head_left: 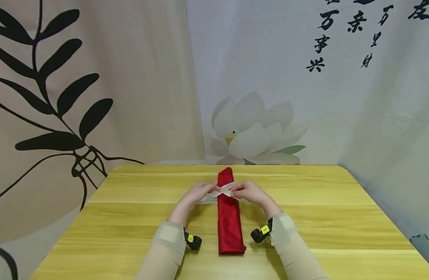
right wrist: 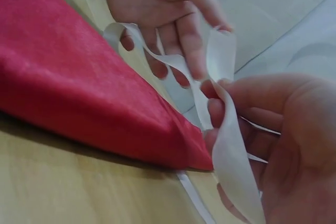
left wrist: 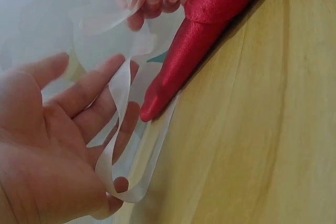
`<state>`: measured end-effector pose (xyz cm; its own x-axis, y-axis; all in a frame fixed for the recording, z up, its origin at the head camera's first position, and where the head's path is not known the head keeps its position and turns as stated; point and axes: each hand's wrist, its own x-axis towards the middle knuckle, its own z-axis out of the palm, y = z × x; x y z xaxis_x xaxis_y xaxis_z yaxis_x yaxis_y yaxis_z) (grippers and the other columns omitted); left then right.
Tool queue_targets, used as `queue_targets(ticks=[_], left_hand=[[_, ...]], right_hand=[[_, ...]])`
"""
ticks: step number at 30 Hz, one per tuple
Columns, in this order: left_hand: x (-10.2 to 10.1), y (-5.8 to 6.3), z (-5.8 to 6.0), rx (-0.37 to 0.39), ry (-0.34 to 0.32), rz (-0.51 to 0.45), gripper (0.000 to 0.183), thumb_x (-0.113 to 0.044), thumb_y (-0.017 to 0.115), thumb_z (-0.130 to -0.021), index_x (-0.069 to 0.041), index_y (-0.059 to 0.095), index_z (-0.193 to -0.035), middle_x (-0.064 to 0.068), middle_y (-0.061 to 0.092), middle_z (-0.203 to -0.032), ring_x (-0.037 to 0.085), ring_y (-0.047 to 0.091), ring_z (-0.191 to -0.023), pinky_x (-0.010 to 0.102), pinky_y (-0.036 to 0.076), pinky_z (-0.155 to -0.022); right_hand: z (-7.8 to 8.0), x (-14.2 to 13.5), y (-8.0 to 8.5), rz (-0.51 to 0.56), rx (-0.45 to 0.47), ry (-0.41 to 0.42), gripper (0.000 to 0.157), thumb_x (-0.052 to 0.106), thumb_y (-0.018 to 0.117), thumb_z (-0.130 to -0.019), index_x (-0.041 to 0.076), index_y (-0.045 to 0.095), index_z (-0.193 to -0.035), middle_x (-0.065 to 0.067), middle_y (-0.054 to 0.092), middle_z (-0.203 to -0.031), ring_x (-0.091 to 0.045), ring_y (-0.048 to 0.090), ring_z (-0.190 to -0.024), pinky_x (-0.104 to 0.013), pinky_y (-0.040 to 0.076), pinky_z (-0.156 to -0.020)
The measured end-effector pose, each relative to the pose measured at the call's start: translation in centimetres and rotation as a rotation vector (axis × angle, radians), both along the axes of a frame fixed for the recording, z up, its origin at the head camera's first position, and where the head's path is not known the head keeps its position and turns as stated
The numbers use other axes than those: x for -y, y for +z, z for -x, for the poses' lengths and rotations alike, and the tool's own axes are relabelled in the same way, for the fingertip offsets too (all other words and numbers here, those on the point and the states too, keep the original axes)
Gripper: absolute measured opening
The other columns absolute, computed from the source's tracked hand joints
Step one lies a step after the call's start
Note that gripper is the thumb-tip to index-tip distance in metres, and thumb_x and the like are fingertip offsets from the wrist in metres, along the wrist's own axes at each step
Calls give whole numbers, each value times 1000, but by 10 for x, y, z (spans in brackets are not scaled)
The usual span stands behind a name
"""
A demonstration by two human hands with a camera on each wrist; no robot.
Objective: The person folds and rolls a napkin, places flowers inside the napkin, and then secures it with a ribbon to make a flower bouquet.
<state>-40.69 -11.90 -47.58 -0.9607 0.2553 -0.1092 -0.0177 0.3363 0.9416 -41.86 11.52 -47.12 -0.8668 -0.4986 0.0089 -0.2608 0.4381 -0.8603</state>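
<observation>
A long folded bundle of shiny red cloth (head_left: 230,225) lies lengthwise on the table. A white ribbon (head_left: 211,197) runs beneath its far part, and the ribbon's ends cross above it. My right hand (right wrist: 294,129) pinches one ribbon end between thumb and forefinger, just over the bundle's right side. On the other side, my left hand (left wrist: 63,129) has its fingers stretched out, the thumb apart from them. A length of ribbon (left wrist: 119,95) lies across those fingers and loops down beside the bundle's narrow far end (left wrist: 152,106).
The light wooden table (head_left: 130,233) reaches back to a hanging curtain (head_left: 148,77) printed with leaves, a pale flower and black characters. Each wrist carries a small black camera, one on the left (head_left: 193,242) and one on the right (head_left: 259,234).
</observation>
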Motion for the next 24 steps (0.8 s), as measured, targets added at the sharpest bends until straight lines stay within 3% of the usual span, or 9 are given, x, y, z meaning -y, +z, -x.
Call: queue_targets(ticks=[4, 9, 18, 20, 24], left_hand=[[-3, 0, 0, 2, -31, 10, 47, -48, 58, -94, -4, 74, -104, 8, 66, -115, 26, 54, -110, 50, 38, -98], [-7, -2, 0, -10, -64, 20, 42, -43, 68, -88, -6, 74, -108, 3, 69, -103, 19, 56, -99, 40, 43, -88], [-10, -1, -1, -39, 22, -54, 29, -26, 71, -89, 0, 74, -99, 3, 70, -91, 20, 59, -89, 35, 48, -79], [-10, 0, 0, -53, 34, -50, 29, -27, 71, -89, 0, 74, -98, 2, 70, -91, 19, 58, -89, 35, 47, -79], [-12, 0, -2, -65, 38, -43, 26, -25, 71, -89, 0, 73, -96, 2, 69, -89, 19, 56, -88, 37, 46, -80]], right_hand=[[-1, 5, -1, 14, 6, -40, 21, 15, 67, -90, -1, 73, -102, -3, 69, -89, -14, 55, -77, -30, 47, -70], [-2, 10, -3, 28, -2, -69, 18, 16, 69, -89, 1, 74, -99, -3, 69, -89, -14, 56, -78, -28, 47, -70], [-1, 14, 0, 58, -16, -86, 14, 14, 72, -86, 4, 73, -95, -2, 68, -86, -17, 58, -75, -28, 48, -67], [-1, 12, 2, 73, -37, -114, 15, 16, 73, -86, 5, 74, -96, -3, 68, -91, -20, 57, -75, -29, 47, -65], [-1, 6, 3, 70, -107, -170, 19, 16, 68, -90, 9, 73, -107, -4, 67, -109, -24, 57, -91, -36, 47, -74]])
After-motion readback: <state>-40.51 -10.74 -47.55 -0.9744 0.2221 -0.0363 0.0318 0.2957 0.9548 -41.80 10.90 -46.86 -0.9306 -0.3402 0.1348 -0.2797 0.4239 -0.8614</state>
